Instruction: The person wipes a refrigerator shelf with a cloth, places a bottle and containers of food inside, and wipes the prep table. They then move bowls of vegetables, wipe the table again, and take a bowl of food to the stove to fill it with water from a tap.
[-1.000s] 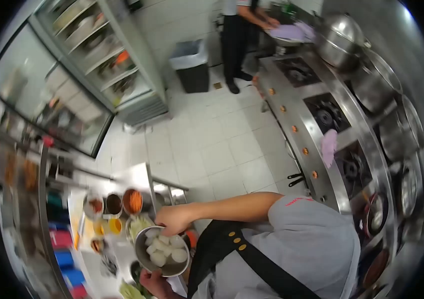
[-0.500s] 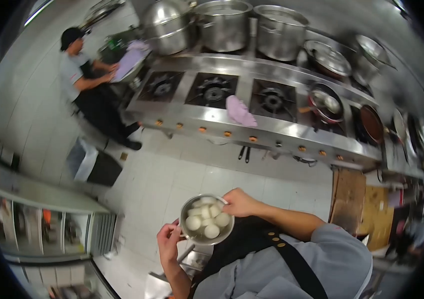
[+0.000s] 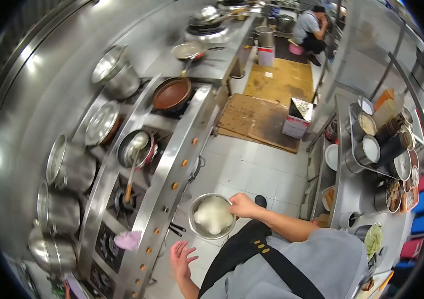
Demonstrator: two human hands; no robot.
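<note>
My right hand point(image 3: 242, 205) grips the rim of a steel bowl point(image 3: 200, 228) and holds it over the tiled floor, beside the front edge of the stove range point(image 3: 164, 184). The bowl holds white round pieces point(image 3: 214, 215), blurred by motion. My left hand point(image 3: 181, 257) hangs lower and to the left, fingers spread, with nothing in it and apart from the bowl.
On the range at left stand lidded steel pots point(image 3: 67, 169), a pan with a ladle point(image 3: 134, 148), a pan of brown sauce point(image 3: 171, 93) and a pink cloth point(image 3: 128, 240). A prep counter with several containers point(image 3: 371, 149) runs along the right. Cardboard point(image 3: 257, 117) lies on the floor; another person point(image 3: 312, 27) crouches far off.
The view has swung round from facing the range to looking along the aisle. My left hand has let go of the bowl; only my right hand holds it.
</note>
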